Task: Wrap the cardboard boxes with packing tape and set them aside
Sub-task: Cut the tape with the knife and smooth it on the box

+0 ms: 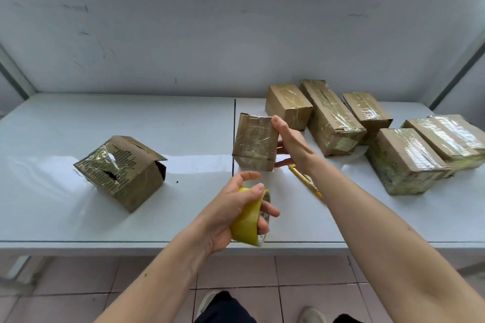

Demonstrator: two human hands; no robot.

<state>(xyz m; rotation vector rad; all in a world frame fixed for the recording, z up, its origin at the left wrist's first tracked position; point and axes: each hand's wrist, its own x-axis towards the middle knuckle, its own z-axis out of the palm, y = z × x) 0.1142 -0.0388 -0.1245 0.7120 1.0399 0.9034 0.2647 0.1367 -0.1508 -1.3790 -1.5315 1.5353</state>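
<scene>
A small taped cardboard box (256,141) stands upright on the white table (118,123) near its middle. My right hand (291,143) holds it from the right side, thumb at the top corner and fingers behind its lower edge. My left hand (236,210) grips a yellow roll of packing tape (248,220) above the table's front edge, fingers through the core. A torn, partly taped box (122,170) lies tilted on the left.
Several taped boxes (330,115) lie grouped at the back right of the table. A yellow utility knife (305,181) lies under my right forearm. A white wall rises behind the table. Tiled floor and my shoes show below the front edge.
</scene>
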